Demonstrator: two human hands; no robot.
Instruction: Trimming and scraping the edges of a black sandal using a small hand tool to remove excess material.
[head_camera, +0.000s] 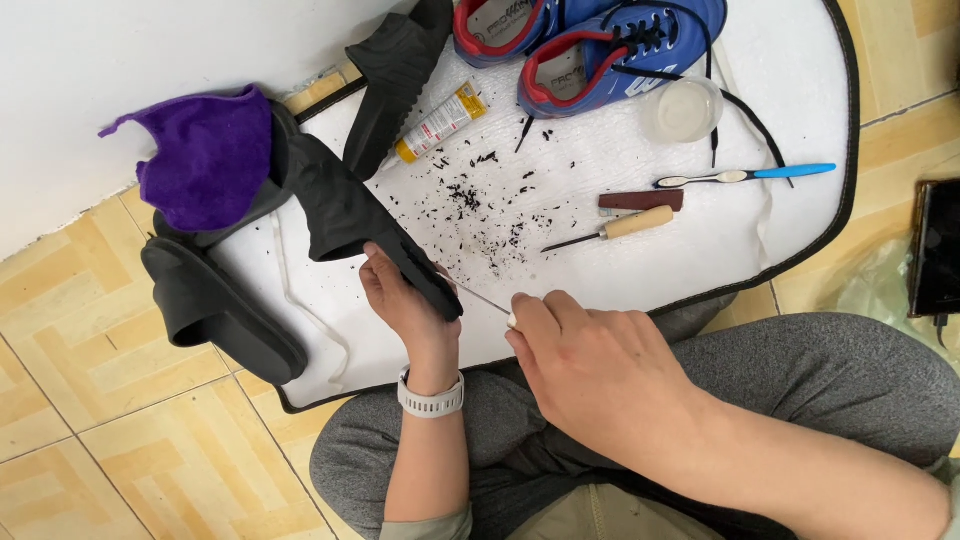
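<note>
My left hand (400, 300), with a white watch on the wrist, grips a black slide sandal (345, 210) by its sole edge and holds it tilted over the white mat (620, 270). My right hand (590, 365) is closed around a thin metal tool (485, 300) whose tip touches the sandal's sole edge near my left fingers. Black crumbs (490, 205) lie scattered on the mat just beyond the sandal.
A second black sandal (215, 305) lies at the left under a purple cloth (205, 155). On the mat are a glue tube (438, 122), blue sports shoes (600, 40), a clear cup (683, 108), a toothbrush (745, 176), a wooden-handled awl (615, 228) and a brown block (640, 200). A dark device (937, 250) sits at the right.
</note>
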